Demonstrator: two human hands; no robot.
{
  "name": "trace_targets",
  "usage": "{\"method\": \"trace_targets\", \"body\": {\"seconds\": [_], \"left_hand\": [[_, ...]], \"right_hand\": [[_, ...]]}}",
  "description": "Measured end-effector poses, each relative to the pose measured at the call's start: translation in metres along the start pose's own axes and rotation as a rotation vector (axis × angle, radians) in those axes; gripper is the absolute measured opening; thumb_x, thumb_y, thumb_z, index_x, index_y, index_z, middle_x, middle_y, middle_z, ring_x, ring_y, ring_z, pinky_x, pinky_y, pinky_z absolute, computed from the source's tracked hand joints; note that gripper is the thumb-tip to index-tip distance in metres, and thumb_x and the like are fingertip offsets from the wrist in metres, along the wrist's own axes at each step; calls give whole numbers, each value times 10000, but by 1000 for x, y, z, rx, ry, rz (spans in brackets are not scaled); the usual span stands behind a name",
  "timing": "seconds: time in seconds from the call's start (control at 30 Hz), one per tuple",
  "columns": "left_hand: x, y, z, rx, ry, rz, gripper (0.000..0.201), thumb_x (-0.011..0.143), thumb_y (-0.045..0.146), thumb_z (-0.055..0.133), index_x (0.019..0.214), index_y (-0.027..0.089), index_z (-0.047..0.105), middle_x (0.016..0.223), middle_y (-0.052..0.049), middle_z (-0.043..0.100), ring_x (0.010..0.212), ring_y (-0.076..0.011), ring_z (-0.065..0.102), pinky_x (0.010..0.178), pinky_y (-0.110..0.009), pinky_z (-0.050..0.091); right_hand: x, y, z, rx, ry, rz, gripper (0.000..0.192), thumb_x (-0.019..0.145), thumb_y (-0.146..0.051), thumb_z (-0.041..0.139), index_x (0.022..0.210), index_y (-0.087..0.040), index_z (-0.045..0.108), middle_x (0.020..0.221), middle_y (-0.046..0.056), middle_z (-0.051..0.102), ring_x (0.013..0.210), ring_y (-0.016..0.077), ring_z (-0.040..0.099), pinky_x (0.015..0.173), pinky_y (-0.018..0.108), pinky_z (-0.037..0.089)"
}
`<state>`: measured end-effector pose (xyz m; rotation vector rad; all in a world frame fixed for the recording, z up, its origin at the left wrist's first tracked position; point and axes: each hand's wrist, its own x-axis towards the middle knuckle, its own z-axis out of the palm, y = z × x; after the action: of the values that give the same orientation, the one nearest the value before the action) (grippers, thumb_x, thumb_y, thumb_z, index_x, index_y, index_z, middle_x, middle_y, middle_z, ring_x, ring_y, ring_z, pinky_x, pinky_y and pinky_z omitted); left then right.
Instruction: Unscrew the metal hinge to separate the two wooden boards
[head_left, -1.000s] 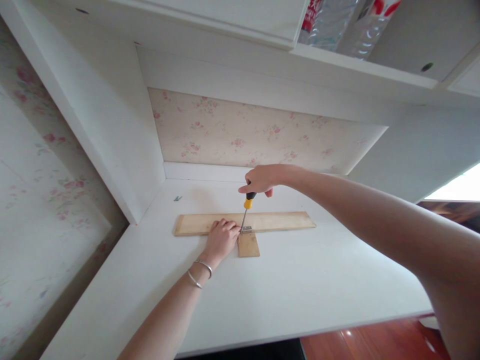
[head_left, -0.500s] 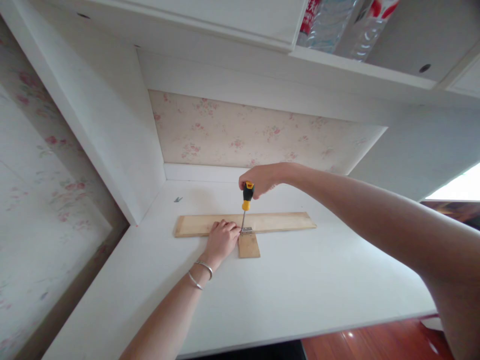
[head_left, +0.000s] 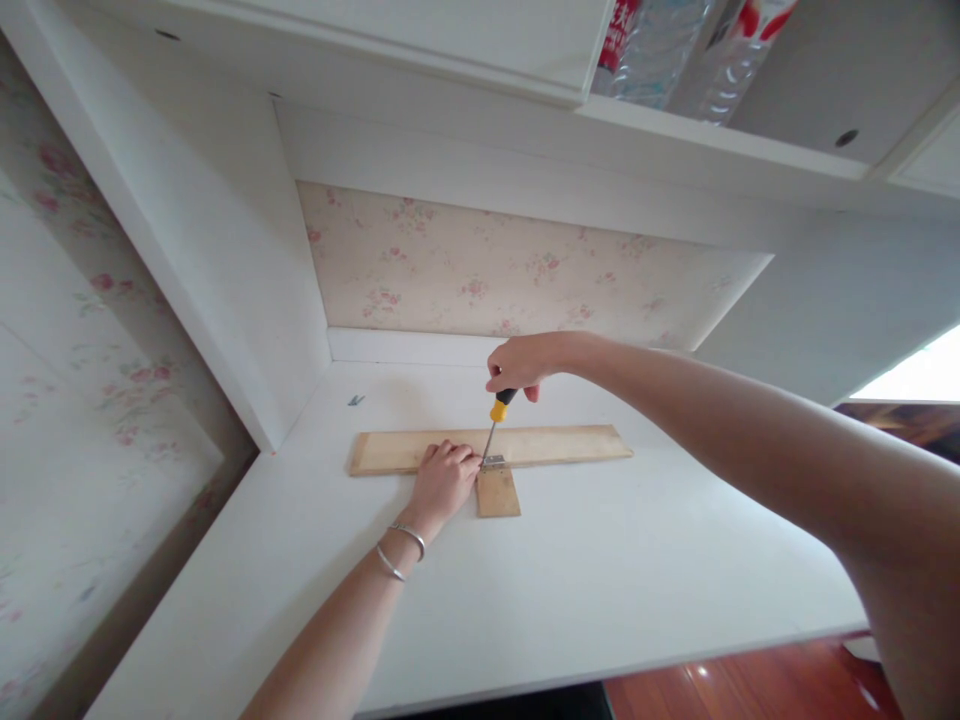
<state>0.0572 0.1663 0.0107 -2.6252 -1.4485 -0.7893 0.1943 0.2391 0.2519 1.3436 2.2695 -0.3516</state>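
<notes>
My right hand [head_left: 525, 365] is closed round the black and yellow handle of a screwdriver [head_left: 498, 410]. The shaft slants down and its tip meets the left side of a small metal hinge [head_left: 493, 461]. That hinge lies where a long wooden board [head_left: 562, 445] joins a short wooden piece [head_left: 498, 494], which points toward me. My left hand [head_left: 448, 475] grips the board just left of the hinge, fingers bent over it and fingertips close to the screwdriver tip. Whether a screw sits under the tip is too small to tell.
The wood lies on a white desk top [head_left: 615, 560]. Small dark metal bits [head_left: 355, 400] rest behind the board at left. A white side panel [head_left: 202, 230] rises at left. Overhead, a shelf [head_left: 720, 140] holds plastic bottles [head_left: 664, 50].
My right hand has shifted slightly right and turned on the handle, so the screwdriver now leans more to the right. My left hand and the wood stay in place.
</notes>
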Motion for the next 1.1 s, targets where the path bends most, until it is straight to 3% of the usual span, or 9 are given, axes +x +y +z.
{"method": "trace_targets", "body": {"seconds": [0.17, 0.27, 0.37, 0.53, 0.6, 0.7, 0.83, 0.93, 1.1], "left_hand": [[0, 0, -1, 12, -7, 4, 140, 888, 230, 519, 900, 251, 657, 897, -19, 642, 895, -193, 493, 791, -357, 318], [0, 0, -1, 16, -10, 3, 139, 886, 229, 522, 913, 253, 656, 900, -18, 642, 896, -192, 492, 791, -358, 318], [0, 0, -2, 9, -15, 0, 148, 886, 222, 515, 914, 252, 657, 905, -22, 642, 897, -191, 494, 793, -357, 318], [1, 3, -5, -2, -1, -12, 148, 870, 220, 517, 878, 245, 663, 909, -25, 646, 899, -198, 495, 797, -366, 318], [1, 4, -5, -6, 12, -23, 142, 854, 219, 528, 871, 243, 667, 904, -26, 647, 897, -204, 495, 803, -371, 318], [1, 6, -5, -22, 33, -43, 155, 854, 240, 522, 868, 242, 677, 890, -33, 648, 894, -207, 497, 817, -375, 318], [2, 8, -3, -33, 48, -67, 225, 896, 308, 483, 832, 242, 688, 859, -41, 647, 896, -205, 497, 815, -373, 313], [2, 7, -2, -36, 47, -71, 241, 910, 323, 472, 841, 253, 692, 859, -33, 649, 885, -200, 491, 802, -368, 315], [2, 6, -3, -39, 39, -62, 255, 915, 329, 468, 834, 244, 694, 853, -38, 648, 885, -195, 492, 804, -366, 317]], "right_hand": [[3, 2, 2, -16, 76, -103, 613, 659, -433, 705, 1196, -205, 517, 939, 64, 687, 710, 191, 640, 580, 270, 401], [1, 0, 2, 4, 5, 25, 524, 790, -532, 534, 1147, -149, 550, 790, 77, 689, 599, 183, 628, 570, 293, 401], [0, -2, 2, -64, 54, -108, 341, 763, -400, 607, 1019, -175, 607, 869, 70, 691, 686, 180, 637, 576, 271, 393], [1, -3, 4, -4, 77, -55, 584, 742, -526, 611, 1199, -174, 517, 831, 71, 693, 656, 187, 635, 573, 280, 401], [1, -4, 4, -11, 48, 7, 503, 821, -543, 489, 1123, -149, 568, 721, 73, 683, 605, 188, 628, 574, 293, 401], [1, -4, 4, -72, 116, -128, 347, 767, -420, 590, 1013, -176, 612, 886, 89, 696, 702, 190, 638, 584, 276, 403], [0, -4, 3, 1, 106, -97, 608, 706, -489, 641, 1210, -175, 510, 889, 84, 697, 673, 187, 636, 582, 278, 415], [0, -5, 3, -21, 33, 7, 475, 789, -522, 518, 1057, -140, 607, 694, 73, 682, 598, 186, 621, 564, 289, 406], [0, -4, 5, -20, 94, -149, 487, 680, -425, 683, 1102, -203, 582, 909, 61, 694, 684, 171, 626, 582, 263, 402]]}}
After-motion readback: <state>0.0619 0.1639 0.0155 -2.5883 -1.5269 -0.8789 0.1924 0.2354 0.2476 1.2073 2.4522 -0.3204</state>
